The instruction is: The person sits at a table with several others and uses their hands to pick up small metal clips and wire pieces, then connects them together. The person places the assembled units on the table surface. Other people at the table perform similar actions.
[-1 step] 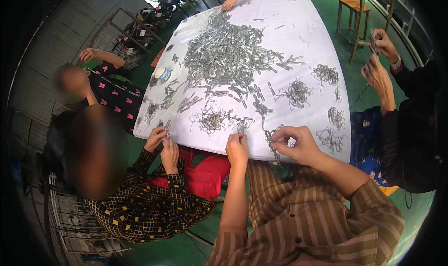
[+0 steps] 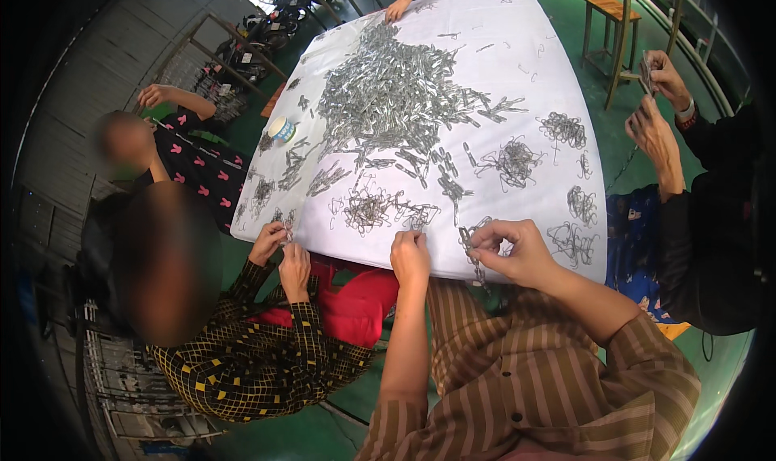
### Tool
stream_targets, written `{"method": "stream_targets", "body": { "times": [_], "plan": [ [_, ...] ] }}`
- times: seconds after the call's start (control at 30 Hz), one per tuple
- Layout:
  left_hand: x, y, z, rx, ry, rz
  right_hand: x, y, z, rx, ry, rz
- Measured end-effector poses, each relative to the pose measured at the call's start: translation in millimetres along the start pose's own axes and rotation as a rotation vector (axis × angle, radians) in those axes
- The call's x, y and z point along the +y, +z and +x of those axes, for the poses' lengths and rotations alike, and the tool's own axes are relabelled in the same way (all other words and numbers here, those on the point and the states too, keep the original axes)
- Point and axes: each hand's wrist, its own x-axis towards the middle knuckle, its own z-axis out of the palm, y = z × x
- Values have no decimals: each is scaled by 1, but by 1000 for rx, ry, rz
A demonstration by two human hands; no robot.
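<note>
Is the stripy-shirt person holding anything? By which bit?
The right hand pinches a metal chain near its upper end. I can't tell whether the left hand, beside the wire hooks, holds anything.

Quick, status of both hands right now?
Left hand: bunched up at the wire hooks; whether it grips any cannot be told.
Right hand: closed in a pinch, holding a chain of metal links.

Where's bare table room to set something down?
Bare white cloth: between the right hand and the hook heap beyond it; between the neighbour's hands and a second hook heap rightward. Crowded: under the central metal pile; just beyond the left hand.
</note>
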Motion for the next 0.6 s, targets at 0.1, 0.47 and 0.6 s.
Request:
{"method": "stream_targets", "body": {
  "times": [0.1, 0.47, 0.6],
  "plan": [
    [-2, 12, 10, -31, 61, 214, 1, -2, -3, 18, -14, -2],
    [-7, 2, 24, -94, 84, 136, 6, -3, -3, 17, 4, 22],
    [17, -28, 17, -164, -81, -448, 8, -1, -4, 20, 23, 27]
  ]
}}
